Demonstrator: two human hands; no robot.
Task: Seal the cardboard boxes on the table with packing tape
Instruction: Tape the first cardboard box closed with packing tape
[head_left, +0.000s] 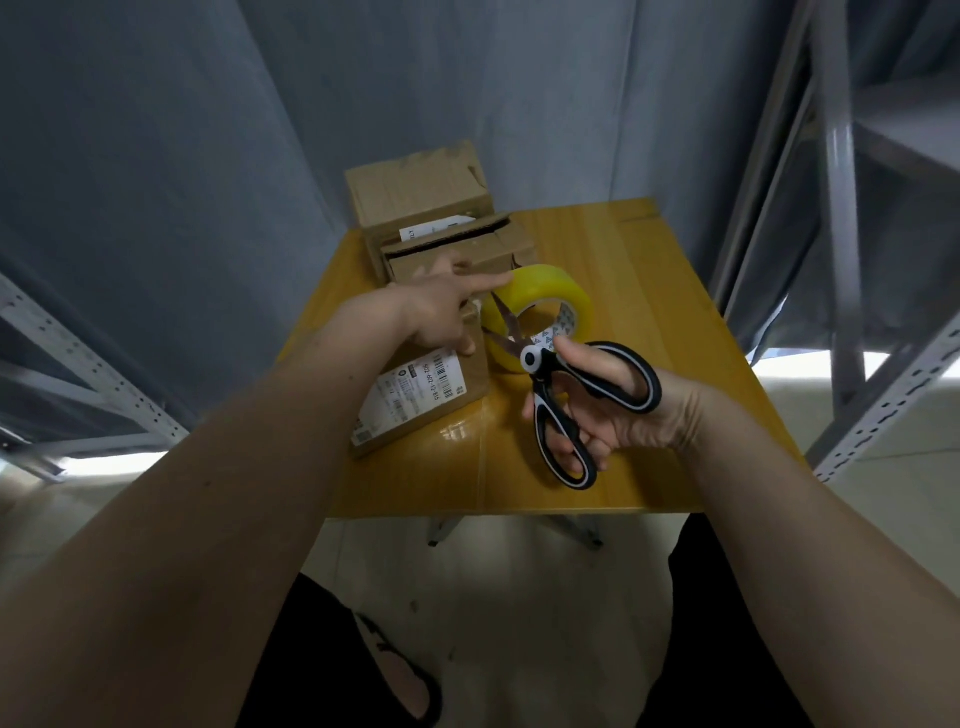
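Readable: "LY" on white label (435, 228) of box (415, 192) at table's (649, 291) far edge; barcode label (410, 397) on nearest box (431, 400), digits illegible.

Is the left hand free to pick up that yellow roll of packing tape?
Probably yes: the left hand holds nothing, its forefinger already touches the yellow roll of packing tape, and only the black-handled scissors' open blades lie close.
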